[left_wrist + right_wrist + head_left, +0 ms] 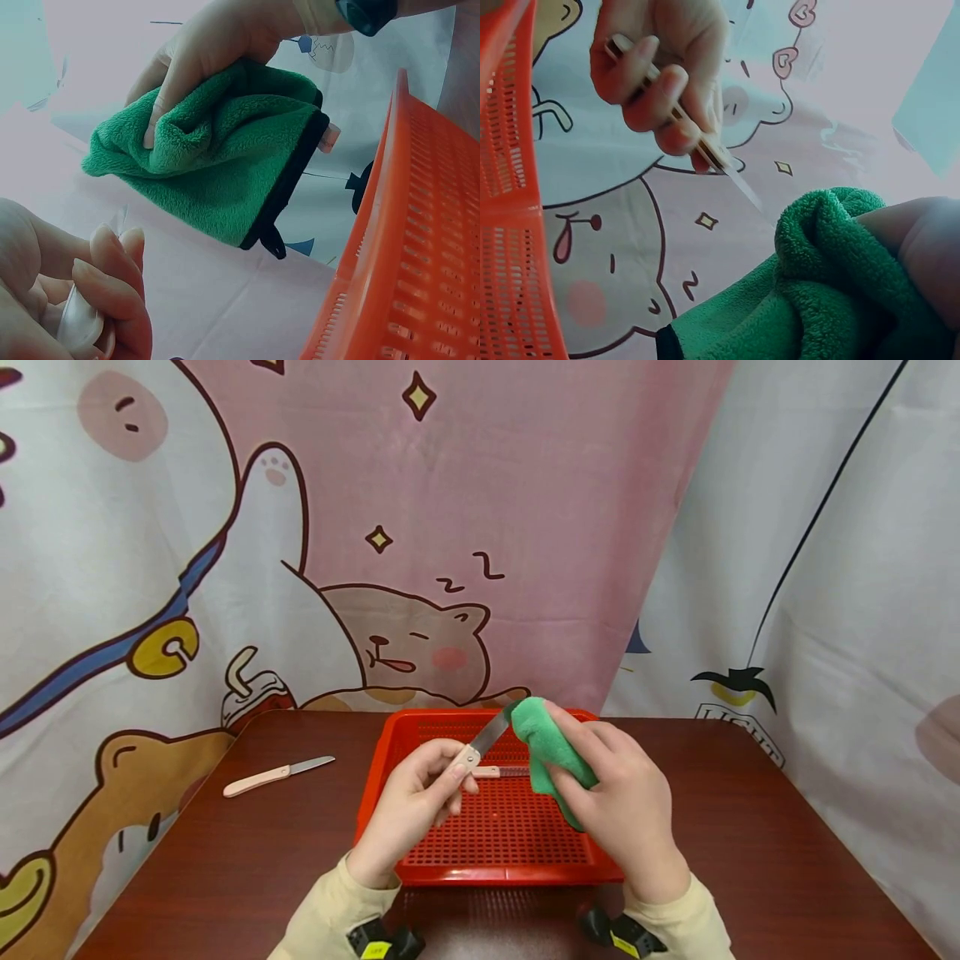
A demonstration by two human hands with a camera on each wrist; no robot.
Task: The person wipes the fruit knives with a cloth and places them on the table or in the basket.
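Nearest us, just in front of the red basket (507, 876), are two pale yellow sleeves (330, 906) with black wrist devices (371, 937) strapped to them. Over the basket's left part we see the left hand (412, 797), its thumb and curled fingers pinching the handle of a knife (489, 737). The blade slants up and away above the back part of the basket. Over the basket's right side, the right hand (630, 797) pinches a bunched green cloth (551, 747) between thumb and fingers. The blade's tip runs up to the cloth's edge, though we cannot tell whether the two touch. From the left wrist we make out the cloth's black edging (289, 176) and a small loop at one corner.

Inside the basket lies a second knife (487, 772), handle to the left, its other end hidden by the cloth. To the left of the basket, well apart, a third knife (279, 773) rests on the dark brown table (750, 843), blade angled toward the basket. Behind the basket we see a hanging backdrop (540, 502) printed with cartoon animals.
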